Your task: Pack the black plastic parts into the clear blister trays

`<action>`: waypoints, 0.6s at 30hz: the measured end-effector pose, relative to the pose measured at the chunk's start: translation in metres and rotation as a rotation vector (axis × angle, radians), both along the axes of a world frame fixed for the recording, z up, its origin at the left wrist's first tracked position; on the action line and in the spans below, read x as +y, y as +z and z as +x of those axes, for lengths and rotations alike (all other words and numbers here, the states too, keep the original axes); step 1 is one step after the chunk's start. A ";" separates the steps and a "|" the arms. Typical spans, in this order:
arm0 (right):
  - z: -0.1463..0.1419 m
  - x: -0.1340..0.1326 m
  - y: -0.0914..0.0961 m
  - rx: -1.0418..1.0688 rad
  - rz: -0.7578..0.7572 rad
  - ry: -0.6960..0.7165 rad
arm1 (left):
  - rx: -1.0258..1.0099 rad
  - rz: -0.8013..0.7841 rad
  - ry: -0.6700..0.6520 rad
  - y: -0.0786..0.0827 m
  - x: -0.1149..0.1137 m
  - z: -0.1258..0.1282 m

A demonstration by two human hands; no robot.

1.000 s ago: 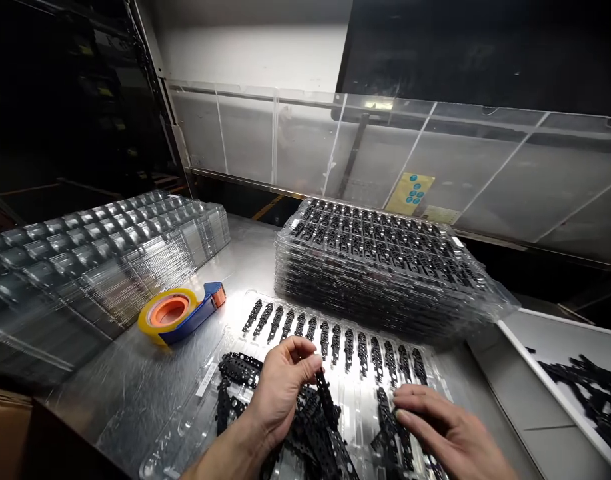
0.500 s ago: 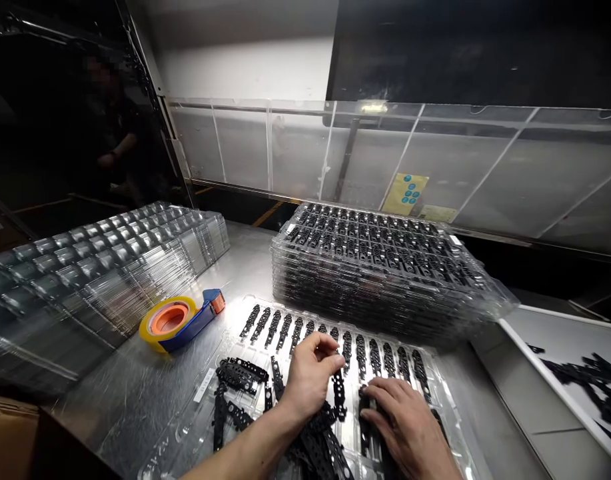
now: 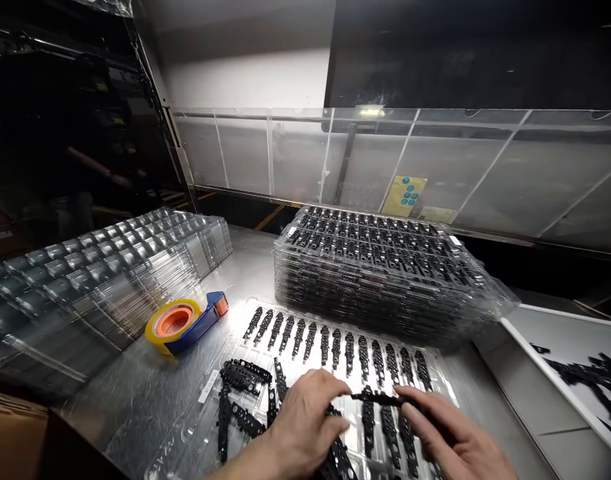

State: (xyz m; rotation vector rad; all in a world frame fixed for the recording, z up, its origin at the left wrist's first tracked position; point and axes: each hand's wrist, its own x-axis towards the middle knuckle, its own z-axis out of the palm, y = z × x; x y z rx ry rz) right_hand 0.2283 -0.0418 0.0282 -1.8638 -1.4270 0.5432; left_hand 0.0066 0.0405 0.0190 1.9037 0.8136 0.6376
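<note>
My right hand (image 3: 450, 427) pinches one end of a slim black perforated plastic part (image 3: 378, 399), which lies level above the tray. At the part's other end is the index fingertip of my left hand (image 3: 310, 417); its thumb is spread away below, and I cannot tell whether the fingertip touches. Under both hands lies a clear plastic tray (image 3: 185, 427) with a back row of black parts (image 3: 350, 353) in its slots. More parts (image 3: 390, 437) sit in the front row between my hands. Loose black parts (image 3: 240, 377) are heaped on the tray's left, partly hidden by my left hand.
A tall stack of filled trays (image 3: 375, 287) stands behind. At left are stacked clear trays (image 3: 150, 267) and a tape dispenser (image 3: 185, 327). A white bin (image 3: 545, 387) with black parts is at right, a cardboard box (image 3: 15, 427) at lower left. A person (image 3: 85, 160) is in the dark background.
My right hand has moved right and now holds a black part crosswise above the tray. My left hand has come down and nearer, its thumb and index finger wider apart.
</note>
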 end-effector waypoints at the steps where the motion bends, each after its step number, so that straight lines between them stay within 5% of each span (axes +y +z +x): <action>1: 0.007 0.005 0.004 -0.056 -0.041 0.086 | 0.095 0.130 -0.088 -0.003 -0.001 -0.006; 5: 0.004 0.033 0.008 -0.241 -0.260 0.351 | 0.321 0.472 -0.326 -0.028 -0.002 -0.012; 10: -0.027 0.055 -0.023 -0.362 -0.242 0.367 | 0.348 0.683 -0.332 -0.057 -0.003 -0.008; 14: -0.037 0.050 -0.051 -0.404 -0.167 0.317 | 0.297 0.703 -0.293 -0.057 -0.005 -0.011; 18: -0.036 0.032 -0.051 -0.421 -0.122 0.268 | 0.236 0.634 -0.225 -0.041 -0.006 -0.015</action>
